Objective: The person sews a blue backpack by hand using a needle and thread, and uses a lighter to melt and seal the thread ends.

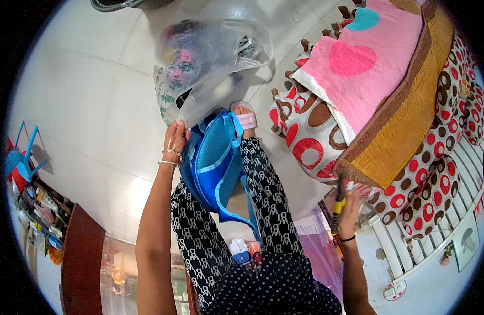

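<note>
In my left hand (pixel 176 137), the fingers pinch the lower edge of a clear plastic bag (pixel 210 84) on the floor. Dark and pink items show through the film. Just right of that hand, a blue backpack (pixel 214 163) stands between my legs, its top gaping and a strap trailing down. My right hand (pixel 350 212) is raised beside a yellow-and-black handle (pixel 338 205) with a dark upper end. Its fingers are smeared, and I cannot tell whether they grip the handle.
On the right, a seat with a dotted cover (pixel 310 152) bears a pink heart cloth (pixel 378 63) and a yellow-brown mat (pixel 399 142). White slats (pixel 399 252) show below. At left are a blue stool (pixel 25 160) and a reddish-brown panel (pixel 82 257). A dark basin (pixel 116 5) stands at the top.
</note>
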The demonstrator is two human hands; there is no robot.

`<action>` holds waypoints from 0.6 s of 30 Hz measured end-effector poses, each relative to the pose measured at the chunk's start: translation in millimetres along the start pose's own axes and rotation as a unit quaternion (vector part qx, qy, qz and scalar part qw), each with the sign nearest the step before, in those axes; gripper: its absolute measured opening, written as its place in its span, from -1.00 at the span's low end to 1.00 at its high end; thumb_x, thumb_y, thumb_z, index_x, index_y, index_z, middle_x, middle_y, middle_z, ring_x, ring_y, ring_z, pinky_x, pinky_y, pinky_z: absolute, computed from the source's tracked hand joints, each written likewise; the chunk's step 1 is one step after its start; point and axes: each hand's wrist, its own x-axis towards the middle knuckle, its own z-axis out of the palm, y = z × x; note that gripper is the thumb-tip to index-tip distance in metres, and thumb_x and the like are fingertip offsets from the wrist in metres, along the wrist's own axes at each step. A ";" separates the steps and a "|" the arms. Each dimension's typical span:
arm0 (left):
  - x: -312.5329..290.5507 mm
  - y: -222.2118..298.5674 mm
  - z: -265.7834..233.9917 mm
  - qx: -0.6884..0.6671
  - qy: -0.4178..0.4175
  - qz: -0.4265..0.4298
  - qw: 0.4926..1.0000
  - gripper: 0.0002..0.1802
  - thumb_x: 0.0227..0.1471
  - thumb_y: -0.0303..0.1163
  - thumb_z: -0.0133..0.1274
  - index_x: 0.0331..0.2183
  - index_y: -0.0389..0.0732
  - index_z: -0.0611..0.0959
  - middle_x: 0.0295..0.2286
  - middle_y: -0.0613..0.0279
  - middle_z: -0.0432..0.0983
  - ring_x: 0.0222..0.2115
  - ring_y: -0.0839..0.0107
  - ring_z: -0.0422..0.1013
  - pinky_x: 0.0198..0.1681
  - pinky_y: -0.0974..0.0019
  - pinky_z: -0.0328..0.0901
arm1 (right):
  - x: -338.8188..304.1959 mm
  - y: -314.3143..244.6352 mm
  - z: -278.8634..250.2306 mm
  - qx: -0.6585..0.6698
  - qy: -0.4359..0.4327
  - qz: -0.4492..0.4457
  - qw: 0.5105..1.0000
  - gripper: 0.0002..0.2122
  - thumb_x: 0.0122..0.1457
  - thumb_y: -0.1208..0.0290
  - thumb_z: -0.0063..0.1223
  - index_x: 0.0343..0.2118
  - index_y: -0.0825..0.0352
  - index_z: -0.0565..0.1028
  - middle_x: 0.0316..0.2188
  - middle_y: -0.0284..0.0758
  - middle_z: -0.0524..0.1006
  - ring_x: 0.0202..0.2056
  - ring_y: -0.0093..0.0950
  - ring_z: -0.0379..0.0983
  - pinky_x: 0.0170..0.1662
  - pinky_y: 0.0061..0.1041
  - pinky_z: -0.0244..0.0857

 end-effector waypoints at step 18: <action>-24.1 52.5 -14.5 -0.155 0.027 0.009 0.988 -0.73 0.10 -0.22 -0.20 -0.54 -0.17 0.35 -0.76 0.40 0.19 -0.73 0.64 0.08 -0.68 0.55 -0.03 | -50.0 -59.5 6.7 0.062 -0.185 0.086 0.977 -0.80 0.20 0.39 -0.32 -0.51 0.37 0.21 -0.62 -0.29 0.17 -0.53 -0.46 0.13 -0.41 -0.47 0.11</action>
